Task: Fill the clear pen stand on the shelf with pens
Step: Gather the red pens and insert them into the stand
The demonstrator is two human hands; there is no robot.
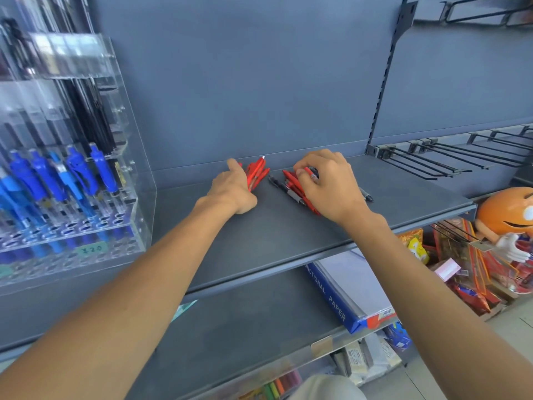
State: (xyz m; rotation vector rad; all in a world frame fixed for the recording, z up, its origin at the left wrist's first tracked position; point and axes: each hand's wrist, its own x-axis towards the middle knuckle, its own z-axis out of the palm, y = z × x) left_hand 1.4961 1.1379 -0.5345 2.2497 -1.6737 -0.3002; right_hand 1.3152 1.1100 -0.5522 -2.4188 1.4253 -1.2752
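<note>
A bundle of red pens is being gripped in the left hand. The fingers are being curled round its lower part, and the pen ends are fanning out beyond them toward the back wall. Loose red pens lying on the grey shelf are being covered by the right hand, whose bent fingers are pinching some of them at the fingertips. Black pens are lying just beside that pile. The clear pen stand is being shown well apart from both hands, at the far left, with blue pens standing upright in its front rows.
</note>
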